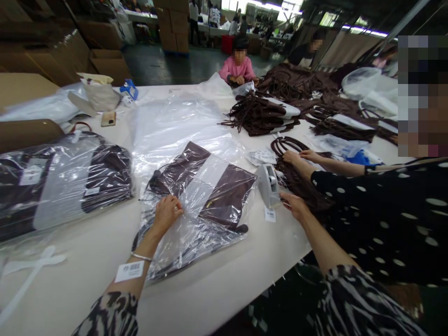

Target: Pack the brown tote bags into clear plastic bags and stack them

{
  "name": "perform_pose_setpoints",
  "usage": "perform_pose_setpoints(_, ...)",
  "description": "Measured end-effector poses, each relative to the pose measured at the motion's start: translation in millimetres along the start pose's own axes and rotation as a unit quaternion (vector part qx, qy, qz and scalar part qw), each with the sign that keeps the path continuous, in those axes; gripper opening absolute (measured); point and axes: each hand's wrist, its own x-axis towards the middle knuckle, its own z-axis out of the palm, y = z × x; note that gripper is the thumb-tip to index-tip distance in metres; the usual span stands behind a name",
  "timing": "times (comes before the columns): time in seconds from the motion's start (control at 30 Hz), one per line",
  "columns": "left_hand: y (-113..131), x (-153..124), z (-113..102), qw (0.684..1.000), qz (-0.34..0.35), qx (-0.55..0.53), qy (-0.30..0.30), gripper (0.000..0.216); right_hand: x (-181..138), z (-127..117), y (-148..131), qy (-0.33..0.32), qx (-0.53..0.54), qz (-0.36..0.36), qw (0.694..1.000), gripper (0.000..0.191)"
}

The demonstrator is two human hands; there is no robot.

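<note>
My left hand (pixel 168 212) is closed, its fingertips together on the clear plastic bag (pixel 189 233) in front of me. Inside that plastic lie folded dark brown handbags (pixel 227 193) with a pale wrap around the middle. At the near end of a grey tape dispenser (pixel 265 186), my right hand (pixel 294 205) has thumb and fingers pinched, seemingly on the end of the clear tape; the strip itself is barely visible. A small printed label (pixel 269 214) hangs by the dispenser's near edge. Another white barcode label (pixel 129 271) sticks to my left forearm.
Another plastic-wrapped brown pack (pixel 66 182) lies at left. Flat clear bags (pixel 168 116) and a phone (pixel 108 118) are farther back. A co-worker's hands (pixel 301 163) handle brown straps at right, close to my right arm. Brown bundles (pixel 262 112) are piled beyond.
</note>
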Motion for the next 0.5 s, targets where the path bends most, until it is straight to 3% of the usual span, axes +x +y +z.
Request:
perform_pose_setpoints(0.2,-0.6,1.7,1.0,1.0,0.002,-0.007,-0.004,0.005,-22.7,-14.1,8.7,0.019,0.049,-0.033,0.998,0.038)
perform_pose_setpoints(0.33,1.1,0.9,-1.0,1.0,0.0,-0.005,-0.001,0.005,-38.6,-19.4,28.1,-0.005,0.07,0.018,0.997,0.025)
perform_pose_setpoints(0.5,3.9,-3.7,-4.7,1.0,0.008,-0.019,-0.002,0.005,-32.5,-21.7,36.4,-0.026,0.041,0.061,0.997,0.014)
